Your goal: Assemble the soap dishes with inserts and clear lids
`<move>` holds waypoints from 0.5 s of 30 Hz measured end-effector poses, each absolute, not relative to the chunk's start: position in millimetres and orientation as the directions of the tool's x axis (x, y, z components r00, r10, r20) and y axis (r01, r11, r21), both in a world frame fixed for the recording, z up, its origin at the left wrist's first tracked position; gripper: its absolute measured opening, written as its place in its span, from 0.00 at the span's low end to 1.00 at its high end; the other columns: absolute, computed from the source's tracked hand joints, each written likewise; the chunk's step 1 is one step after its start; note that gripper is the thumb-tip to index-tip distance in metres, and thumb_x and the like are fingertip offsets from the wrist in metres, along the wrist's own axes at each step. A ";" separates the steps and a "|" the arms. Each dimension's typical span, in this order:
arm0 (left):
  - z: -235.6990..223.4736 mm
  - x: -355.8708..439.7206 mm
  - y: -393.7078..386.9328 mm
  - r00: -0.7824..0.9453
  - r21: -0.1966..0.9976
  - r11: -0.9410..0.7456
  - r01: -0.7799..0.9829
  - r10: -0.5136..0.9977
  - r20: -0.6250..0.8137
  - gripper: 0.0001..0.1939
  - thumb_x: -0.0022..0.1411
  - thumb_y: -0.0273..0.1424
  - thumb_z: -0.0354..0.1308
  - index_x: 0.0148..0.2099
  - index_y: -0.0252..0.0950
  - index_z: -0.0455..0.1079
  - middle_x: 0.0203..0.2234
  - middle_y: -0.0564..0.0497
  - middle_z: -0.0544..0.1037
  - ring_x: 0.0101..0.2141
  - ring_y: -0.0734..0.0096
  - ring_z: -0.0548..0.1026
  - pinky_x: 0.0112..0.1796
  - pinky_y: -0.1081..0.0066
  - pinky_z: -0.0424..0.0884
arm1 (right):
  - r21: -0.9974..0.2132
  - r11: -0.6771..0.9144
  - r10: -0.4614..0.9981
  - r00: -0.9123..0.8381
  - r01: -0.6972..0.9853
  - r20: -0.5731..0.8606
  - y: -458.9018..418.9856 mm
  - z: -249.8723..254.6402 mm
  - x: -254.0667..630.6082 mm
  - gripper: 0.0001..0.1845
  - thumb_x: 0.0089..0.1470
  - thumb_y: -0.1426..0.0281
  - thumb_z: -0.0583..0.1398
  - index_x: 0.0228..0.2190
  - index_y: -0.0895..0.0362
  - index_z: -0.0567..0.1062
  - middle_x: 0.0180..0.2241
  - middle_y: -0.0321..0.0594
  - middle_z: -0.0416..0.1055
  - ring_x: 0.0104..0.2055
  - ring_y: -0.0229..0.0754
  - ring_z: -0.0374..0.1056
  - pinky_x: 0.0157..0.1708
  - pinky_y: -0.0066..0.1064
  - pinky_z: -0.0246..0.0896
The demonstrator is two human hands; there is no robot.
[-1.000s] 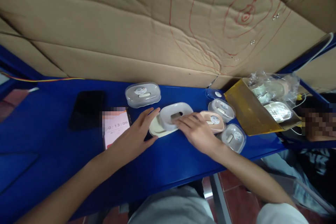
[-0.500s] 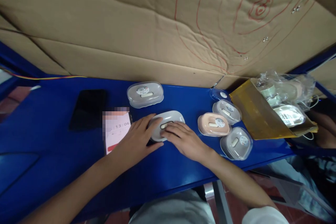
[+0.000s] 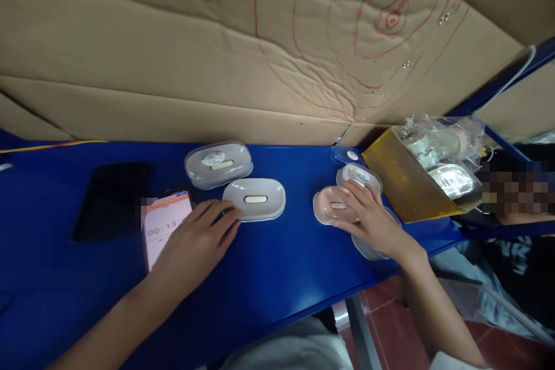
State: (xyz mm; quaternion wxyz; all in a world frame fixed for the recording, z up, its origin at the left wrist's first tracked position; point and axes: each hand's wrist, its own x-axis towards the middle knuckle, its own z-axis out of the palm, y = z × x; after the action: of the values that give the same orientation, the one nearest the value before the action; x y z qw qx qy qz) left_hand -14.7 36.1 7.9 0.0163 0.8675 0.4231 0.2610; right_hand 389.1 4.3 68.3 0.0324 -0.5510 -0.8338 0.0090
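My left hand lies flat and open on the blue table, its fingertips just touching the left edge of a closed grey soap box. A second closed grey box with a round label stands behind it. My right hand rests on a pink soap box, fingers curved over its right side. Its wrist hides most of a clear box. Another clear-lidded box sits just beyond the fingers.
A phone showing a timer and a black phone lie at the left. A yellow carton with bagged boxes stands at the right. A cardboard wall backs the table. Another person is at the far right.
Both hands pressed the lid onto the grey box, then let it go. My right hand moved right onto the pink box. My left hand drew back slightly.
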 end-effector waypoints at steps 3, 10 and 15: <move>9.6 -9.4 34.6 0.562 0.205 -0.688 0.696 0.700 0.441 0.16 0.79 0.28 0.50 0.52 0.38 0.80 0.47 0.42 0.83 0.49 0.49 0.79 0.52 0.49 0.81 | -0.084 0.369 0.930 -0.366 0.926 0.041 1.5 55.5 388.9 0.34 0.72 0.52 0.61 0.72 0.46 0.63 0.74 0.51 0.61 0.78 0.62 0.53 0.73 0.68 0.54; 17.4 29.5 68.2 0.577 0.288 -0.659 0.695 0.750 0.323 0.19 0.76 0.25 0.48 0.47 0.39 0.82 0.43 0.41 0.81 0.49 0.48 0.79 0.52 0.48 0.80 | -0.100 0.520 0.854 -0.519 0.848 0.045 20.7 61.1 344.8 0.39 0.72 0.52 0.61 0.75 0.53 0.60 0.76 0.56 0.58 0.78 0.63 0.55 0.73 0.63 0.57; 27.4 62.7 87.1 0.542 0.310 -0.650 0.694 0.755 0.370 0.22 0.78 0.26 0.45 0.63 0.35 0.76 0.57 0.38 0.79 0.59 0.50 0.77 0.61 0.51 0.75 | -0.181 0.467 0.883 -0.465 0.865 0.055 88.4 88.4 366.9 0.32 0.79 0.55 0.51 0.74 0.56 0.62 0.74 0.51 0.63 0.75 0.52 0.62 0.73 0.49 0.59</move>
State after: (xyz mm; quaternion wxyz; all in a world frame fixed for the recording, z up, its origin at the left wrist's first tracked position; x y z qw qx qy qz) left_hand 62.7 87.1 27.4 0.0632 0.8757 0.4136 0.2413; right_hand 366.9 88.4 88.4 0.0703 -0.5122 -0.8536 0.0637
